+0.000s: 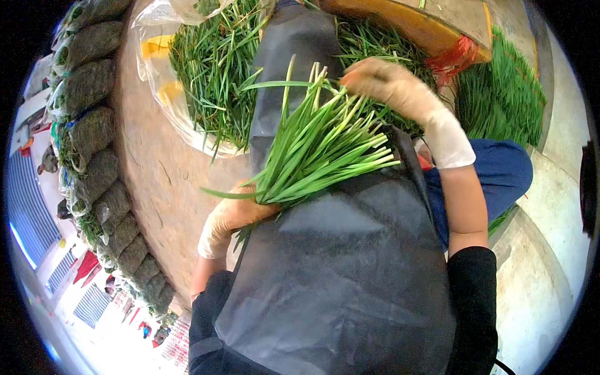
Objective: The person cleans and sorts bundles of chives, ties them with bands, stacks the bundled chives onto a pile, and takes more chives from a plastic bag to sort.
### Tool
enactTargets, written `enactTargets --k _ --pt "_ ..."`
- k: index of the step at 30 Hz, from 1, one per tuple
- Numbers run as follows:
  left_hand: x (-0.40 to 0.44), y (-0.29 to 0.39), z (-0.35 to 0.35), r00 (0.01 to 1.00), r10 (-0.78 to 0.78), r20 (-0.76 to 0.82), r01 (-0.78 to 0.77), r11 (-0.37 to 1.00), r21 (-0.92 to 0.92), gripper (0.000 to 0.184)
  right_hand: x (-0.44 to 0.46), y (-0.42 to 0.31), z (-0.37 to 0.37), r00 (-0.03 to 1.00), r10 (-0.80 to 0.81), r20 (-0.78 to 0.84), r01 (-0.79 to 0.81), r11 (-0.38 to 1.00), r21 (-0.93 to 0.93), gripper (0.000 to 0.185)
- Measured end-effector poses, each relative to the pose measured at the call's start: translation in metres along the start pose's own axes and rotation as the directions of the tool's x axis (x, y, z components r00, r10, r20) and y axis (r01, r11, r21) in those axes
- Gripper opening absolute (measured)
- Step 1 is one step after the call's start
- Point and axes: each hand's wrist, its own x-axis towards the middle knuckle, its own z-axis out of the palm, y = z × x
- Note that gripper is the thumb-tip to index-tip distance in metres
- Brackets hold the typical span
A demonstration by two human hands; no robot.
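Note:
A bunch of long green leafy stalks (pixel 319 144) with pale ends fans out above the dark apron (pixel 337 275). My left hand (pixel 240 209), in a stained light glove, is closed round the leafy lower end of the bunch. At the upper right, my right hand (pixel 381 84), also gloved and blurred by motion, is at the pale stalk tips. Its fingers are bent together near one long leaf that crosses the bunch; whether they grip it is unclear.
Loose green stalks (pixel 215 81) fill an open plastic bag (pixel 187 128) at upper left. More greens (pixel 387 59) lie beneath a yellowish curved edge (pixel 406 22). A neat green pile (pixel 500 100) is at right. Dark bundles (pixel 94 81) line the left side.

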Motion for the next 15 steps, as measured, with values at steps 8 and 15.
enactTargets --k 8,15 --pt "-0.018 0.025 -0.014 0.997 -0.07 -0.024 0.074 0.983 0.165 0.039 0.017 0.064 -0.029 0.884 -0.079 -0.461 -0.207 0.818 -0.537 0.036" --pt "-0.006 0.077 -0.029 0.969 0.073 -0.237 0.146 0.604 0.784 0.068 -0.025 -0.023 -0.001 0.992 -0.117 -0.044 0.121 0.815 0.566 0.03"
